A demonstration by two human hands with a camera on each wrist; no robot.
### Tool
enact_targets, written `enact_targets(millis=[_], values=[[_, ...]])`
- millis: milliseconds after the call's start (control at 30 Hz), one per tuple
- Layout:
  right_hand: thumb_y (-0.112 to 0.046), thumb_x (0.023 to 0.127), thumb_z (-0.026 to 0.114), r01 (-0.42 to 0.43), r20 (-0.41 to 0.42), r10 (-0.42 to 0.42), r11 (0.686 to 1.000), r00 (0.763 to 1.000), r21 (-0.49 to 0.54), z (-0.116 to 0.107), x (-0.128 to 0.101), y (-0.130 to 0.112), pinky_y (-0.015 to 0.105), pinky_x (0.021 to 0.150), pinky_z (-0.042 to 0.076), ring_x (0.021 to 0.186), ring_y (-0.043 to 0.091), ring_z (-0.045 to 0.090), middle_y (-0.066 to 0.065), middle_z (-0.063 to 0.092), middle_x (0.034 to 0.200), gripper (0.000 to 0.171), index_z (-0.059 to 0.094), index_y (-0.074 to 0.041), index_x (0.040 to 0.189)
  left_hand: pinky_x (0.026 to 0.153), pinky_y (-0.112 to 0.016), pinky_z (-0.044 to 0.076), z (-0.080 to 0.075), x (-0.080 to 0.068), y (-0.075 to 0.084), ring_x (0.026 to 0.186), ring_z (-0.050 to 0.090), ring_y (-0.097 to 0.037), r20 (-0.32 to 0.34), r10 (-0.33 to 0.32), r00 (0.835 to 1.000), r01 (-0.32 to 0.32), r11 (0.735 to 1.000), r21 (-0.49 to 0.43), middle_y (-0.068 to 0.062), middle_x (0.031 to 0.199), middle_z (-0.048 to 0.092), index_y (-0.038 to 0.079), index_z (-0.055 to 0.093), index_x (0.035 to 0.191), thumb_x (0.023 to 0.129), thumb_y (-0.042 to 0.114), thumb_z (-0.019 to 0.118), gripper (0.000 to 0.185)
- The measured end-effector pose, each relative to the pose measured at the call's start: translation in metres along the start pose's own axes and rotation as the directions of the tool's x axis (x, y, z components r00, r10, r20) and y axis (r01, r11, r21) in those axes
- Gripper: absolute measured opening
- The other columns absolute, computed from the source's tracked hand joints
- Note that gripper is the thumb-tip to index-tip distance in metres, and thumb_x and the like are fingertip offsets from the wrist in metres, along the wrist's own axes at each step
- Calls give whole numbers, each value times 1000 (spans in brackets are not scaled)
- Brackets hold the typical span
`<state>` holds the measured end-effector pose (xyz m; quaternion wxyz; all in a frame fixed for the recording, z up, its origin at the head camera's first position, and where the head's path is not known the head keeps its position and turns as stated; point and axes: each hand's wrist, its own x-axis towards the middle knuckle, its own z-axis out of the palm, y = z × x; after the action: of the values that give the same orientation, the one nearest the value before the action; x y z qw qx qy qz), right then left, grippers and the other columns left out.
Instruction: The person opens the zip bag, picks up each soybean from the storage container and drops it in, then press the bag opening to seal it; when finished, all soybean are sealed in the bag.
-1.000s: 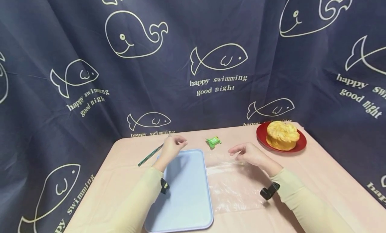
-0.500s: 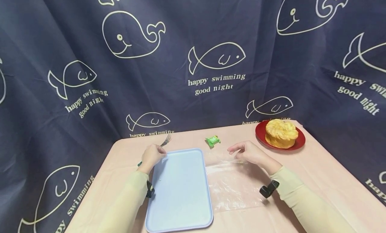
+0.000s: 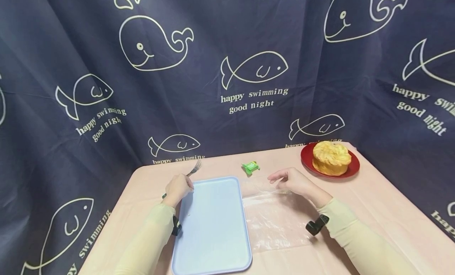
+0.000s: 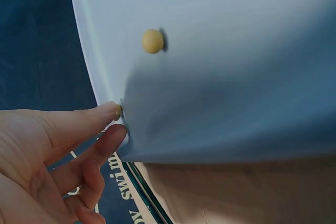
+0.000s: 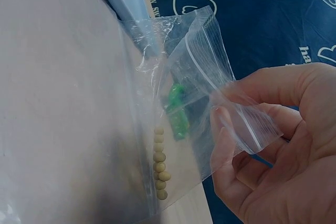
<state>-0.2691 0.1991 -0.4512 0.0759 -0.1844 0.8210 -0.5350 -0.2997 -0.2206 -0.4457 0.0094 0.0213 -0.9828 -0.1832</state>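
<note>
Most of the small tan round beans [image 5: 159,167] already sit in a row inside the clear plastic zip bag [image 5: 181,103], along its lower edge as the right wrist view shows it. One loose tan bean [image 4: 153,41] still lies on the pale blue rectangular plastic tray [image 3: 213,223], and another seems caught at the left fingertips [image 4: 116,110], though it is too small to be sure. My guess is the job is well along, with a last bean or two to move across and the bag yet to be sealed.

The left hand [image 3: 179,187] is at the tray's far left corner, about eleven o'clock from the tray's middle. Its thumb and forefinger are pressed together in a pinch at the tray's rim, the other fingers loosely curled below. Just beyond it, at twelve o'clock, lies a metal fork with a dark green handle [image 3: 192,172].

The right hand [image 3: 293,181] hovers over the bag at three o'clock from the tray, wrist raised off the pink-covered worktop [image 3: 373,211]. Its thumb and fingers pinch the bag's zip edge and hold the mouth lifted open.

Between the hands, further back, is a small green wrapped sweet [image 3: 250,167]; at one o'clock stands a yellow round cake [image 3: 331,157] on a red plate [image 3: 307,158].
</note>
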Motion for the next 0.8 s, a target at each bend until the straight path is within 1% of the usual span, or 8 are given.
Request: enact_targets(millis=[200, 433, 500, 567, 633, 700, 767, 800], values=[[13, 78, 61, 20, -9, -20, 1000, 1000, -14, 0, 0, 2, 26, 48, 41, 63, 24, 55, 25, 72, 108, 40, 68, 11, 118, 73, -42, 53, 5, 0, 2, 74, 62, -20, 14, 28, 1000, -28, 1000, -4, -2, 85, 73, 14, 75, 77, 80, 13, 83, 9], [14, 78, 60, 17, -10, -17, 1000, 1000, -10, -1, 1, 2, 26, 49, 42, 65, 25, 57, 26, 72, 108, 41, 67, 12, 118, 69, -38, 53, 11, 5, 3, 70, 61, -18, 22, 56, 998, -57, 998, 18, 0, 79, 71, 13, 76, 76, 83, 12, 80, 9], [14, 79, 61, 12, -10, -12, 1000, 1000, -8, 0, 1, 2, 26, 49, 43, 65, 26, 57, 26, 72, 108, 40, 67, 12, 118, 70, -38, 53, 12, 5, 5, 71, 61, -18, 21, 75, 997, -75, 997, 0, 1, 80, 71, 13, 76, 76, 83, 13, 80, 9], [13, 79, 61, 12, -11, -12, 1000, 1000, -9, 0, 1, 2, 26, 49, 43, 66, 26, 58, 26, 71, 108, 40, 68, 12, 118, 72, -41, 54, 12, 5, 9, 73, 62, -17, 14, 117, 993, -116, 992, -45, 2, 81, 72, 13, 76, 76, 83, 13, 81, 9], [14, 79, 61, 16, -9, -17, 1000, 1000, -7, -1, 1, 2, 25, 49, 42, 67, 24, 58, 27, 71, 108, 40, 67, 13, 118, 78, -43, 54, 10, 3, 16, 77, 64, -18, 18, 170, 985, -166, 978, -125, 2, 82, 73, 12, 77, 78, 83, 12, 81, 7], [14, 79, 61, 21, -7, -21, 1000, 1000, -7, -1, 2, 2, 25, 48, 41, 67, 23, 58, 28, 71, 107, 40, 67, 13, 118, 81, -43, 54, 8, 2, 27, 81, 65, -17, 22, 218, 976, -208, 954, -217, 4, 82, 74, 12, 77, 79, 83, 12, 82, 6], [14, 79, 61, 24, -5, -25, 1000, 1000, -7, -1, 2, 3, 25, 48, 42, 67, 22, 58, 29, 71, 108, 40, 67, 14, 119, 82, -41, 54, 8, 1, 39, 83, 66, -15, 22, 268, 963, -248, 919, -307, 5, 82, 74, 12, 77, 81, 83, 11, 82, 5], [14, 79, 62, 26, -5, -26, 1000, 1000, -5, -2, 2, 2, 25, 48, 42, 67, 23, 59, 29, 70, 108, 40, 66, 14, 119, 80, -39, 54, 8, 1, 45, 83, 66, -14, 21, 290, 957, -264, 899, -348, 6, 82, 74, 12, 78, 82, 83, 10, 82, 4]])
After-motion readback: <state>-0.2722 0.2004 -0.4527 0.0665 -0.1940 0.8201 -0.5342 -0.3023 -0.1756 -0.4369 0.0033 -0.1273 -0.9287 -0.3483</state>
